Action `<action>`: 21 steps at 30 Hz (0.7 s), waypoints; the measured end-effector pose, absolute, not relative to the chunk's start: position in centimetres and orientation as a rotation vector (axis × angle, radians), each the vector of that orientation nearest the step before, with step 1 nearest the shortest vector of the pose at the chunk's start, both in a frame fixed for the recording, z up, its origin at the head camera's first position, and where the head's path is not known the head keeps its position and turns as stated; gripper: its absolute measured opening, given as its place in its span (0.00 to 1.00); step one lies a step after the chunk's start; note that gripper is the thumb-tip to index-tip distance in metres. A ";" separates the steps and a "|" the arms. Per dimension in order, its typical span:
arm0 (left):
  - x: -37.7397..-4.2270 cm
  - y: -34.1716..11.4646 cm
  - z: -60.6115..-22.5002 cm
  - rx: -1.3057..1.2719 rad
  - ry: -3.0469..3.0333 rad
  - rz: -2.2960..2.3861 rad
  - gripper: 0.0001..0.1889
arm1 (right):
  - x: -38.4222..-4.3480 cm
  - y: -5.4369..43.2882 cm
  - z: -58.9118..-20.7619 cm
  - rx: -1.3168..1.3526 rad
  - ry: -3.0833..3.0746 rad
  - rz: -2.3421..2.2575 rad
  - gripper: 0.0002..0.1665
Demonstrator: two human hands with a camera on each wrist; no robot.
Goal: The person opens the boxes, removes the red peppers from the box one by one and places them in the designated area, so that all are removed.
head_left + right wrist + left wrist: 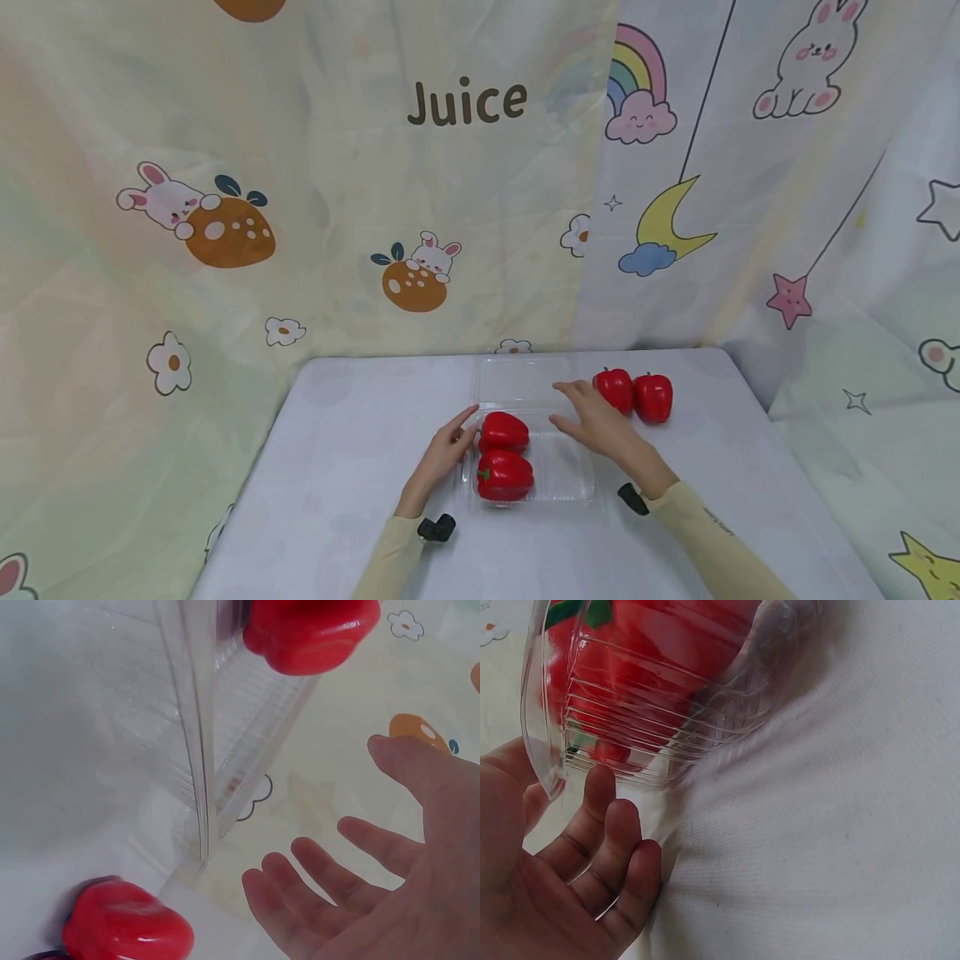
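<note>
1. Two red peppers (506,477) are recorded in the head view, lower centre of the frame, one above the other in the left half of a clear plastic container (562,471).
2. Head view: the clear lid (525,379) lies spread out along the container's upper edge. Two loose peppers (653,398) sit side by side on the white table (360,433), right of the lid.
3. Head view: the left hand (444,454) is at the container's left edge, fingers extended. The right hand (600,421) is over the container's right portion, thumb and fingers apart, nothing held; contact with the nearer loose pepper cannot be determined. A printed backdrop (465,183) reading "Juice" fills the upper frame.
4. Left wrist view: the container's ribbed wall crosses the upper left, red pepper and green stem visible through it. Left-hand fingers, lower left, are loosely bent and spaced, fingertips close to the wall, not clamped on it.
5. Right wrist view: the right hand, lower right, is spread with its palm empty. Container edges run through upper centre; one pepper shows at upper centre, another at lower left.
</note>
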State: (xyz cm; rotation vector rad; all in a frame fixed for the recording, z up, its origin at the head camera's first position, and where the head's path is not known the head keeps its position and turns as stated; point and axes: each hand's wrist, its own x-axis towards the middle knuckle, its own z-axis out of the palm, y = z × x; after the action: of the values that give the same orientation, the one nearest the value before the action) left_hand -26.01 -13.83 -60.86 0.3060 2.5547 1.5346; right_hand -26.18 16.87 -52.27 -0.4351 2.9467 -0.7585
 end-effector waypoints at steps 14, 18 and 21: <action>-25.9 -13.8 -60.9 0.322 2.555 1.541 0.26 | -26.0 15.3 -52.2 -0.511 2.942 -0.702 0.44; -26.0 -13.8 -60.9 0.319 2.553 1.546 0.26 | -26.0 14.9 -52.2 -0.535 2.929 -0.699 0.45; -26.0 -13.8 -60.9 0.318 2.552 1.553 0.26 | -25.9 14.6 -52.2 -0.544 2.921 -0.706 0.45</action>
State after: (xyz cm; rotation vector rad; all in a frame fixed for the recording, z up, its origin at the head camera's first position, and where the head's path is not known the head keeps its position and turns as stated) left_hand -25.98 -13.82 -60.86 0.3179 2.5516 1.5525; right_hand -25.90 14.58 -52.21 -0.5439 2.9210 -0.7065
